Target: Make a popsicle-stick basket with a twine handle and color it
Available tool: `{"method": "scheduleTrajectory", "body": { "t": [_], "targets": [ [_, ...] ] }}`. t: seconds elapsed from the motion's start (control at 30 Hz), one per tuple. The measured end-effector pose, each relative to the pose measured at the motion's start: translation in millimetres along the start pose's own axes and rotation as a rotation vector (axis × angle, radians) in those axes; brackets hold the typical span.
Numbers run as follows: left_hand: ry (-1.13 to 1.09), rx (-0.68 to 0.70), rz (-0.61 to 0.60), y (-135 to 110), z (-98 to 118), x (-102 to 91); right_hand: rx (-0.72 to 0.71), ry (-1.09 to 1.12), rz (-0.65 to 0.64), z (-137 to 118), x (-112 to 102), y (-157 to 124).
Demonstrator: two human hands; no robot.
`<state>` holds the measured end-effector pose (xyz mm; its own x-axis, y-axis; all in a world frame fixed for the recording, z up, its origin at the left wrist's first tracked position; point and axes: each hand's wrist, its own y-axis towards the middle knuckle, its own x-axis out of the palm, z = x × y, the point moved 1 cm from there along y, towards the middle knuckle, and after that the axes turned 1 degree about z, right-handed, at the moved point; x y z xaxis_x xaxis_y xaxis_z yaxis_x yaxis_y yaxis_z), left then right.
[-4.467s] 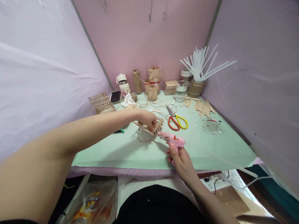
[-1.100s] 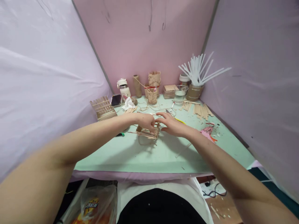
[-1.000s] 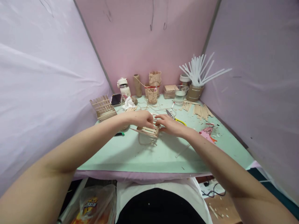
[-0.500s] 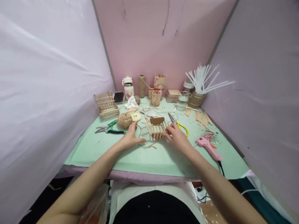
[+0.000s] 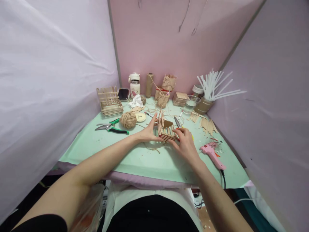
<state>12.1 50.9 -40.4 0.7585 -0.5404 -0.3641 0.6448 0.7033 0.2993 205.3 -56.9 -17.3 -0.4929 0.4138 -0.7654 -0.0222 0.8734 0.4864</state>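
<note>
Between my two hands is a small craft-stick model (image 5: pixel 168 130), with slatted sides, a red-and-white striped front edge and a brown panel at its back. My left hand (image 5: pixel 150 131) grips its left side, thumb low at the front and fingers raised behind. On the right side, my right hand (image 5: pixel 182 141) pinches the model's edge between thumb and fingers. Scissors (image 5: pixel 178 122) with yellow handles lie just behind my right hand, partly covered by it. A ball of jute twine (image 5: pixel 128 120) rests left of my left hand, and a loose strand runs toward the model.
Green-handled pruning shears (image 5: pixel 112 127) lie on the left, a pink glue gun (image 5: pixel 212 155) with its cord on the right. Along the back stand a slatted stick box (image 5: pixel 111 108), a bottle (image 5: pixel 135 87), a cardboard tube (image 5: pixel 149 85), stick cups and a jar of white glue sticks (image 5: pixel 204 105).
My left hand has moved right from beside the twine ball and taken hold of the model's left side. The model has turned and tilted. My right hand stays on it.
</note>
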Motion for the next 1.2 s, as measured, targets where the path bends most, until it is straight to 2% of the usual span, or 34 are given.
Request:
{"method": "scheduleTrajectory", "body": {
  "t": [0.1,0.2,0.4,0.67,0.87,1.07,1.2],
  "targets": [
    [-0.025,0.035,0.012,0,-3,-0.1,-0.134,-0.024,0.059,-15,-4,2],
    [-0.007,0.050,0.021,1,-3,0.0,-0.191,0.001,0.064,-25,-4,5],
    [0.049,0.011,0.022,1,5,0.8,-0.240,-0.012,0.061,-24,1,8],
    [0.011,0.014,0.031,2,3,1.1,-0.428,-0.239,0.145,-31,-1,3],
    [0.029,0.023,0.038,2,4,1.1,-0.312,-0.097,0.232,-29,-8,4],
    [-0.060,0.022,0.050,2,1,1.7,-0.282,-0.130,0.079,-30,-2,4],
    [-0.087,0.032,0.042,1,2,1.5,-0.296,-0.137,0.068,-34,-2,4]
  ]
}}
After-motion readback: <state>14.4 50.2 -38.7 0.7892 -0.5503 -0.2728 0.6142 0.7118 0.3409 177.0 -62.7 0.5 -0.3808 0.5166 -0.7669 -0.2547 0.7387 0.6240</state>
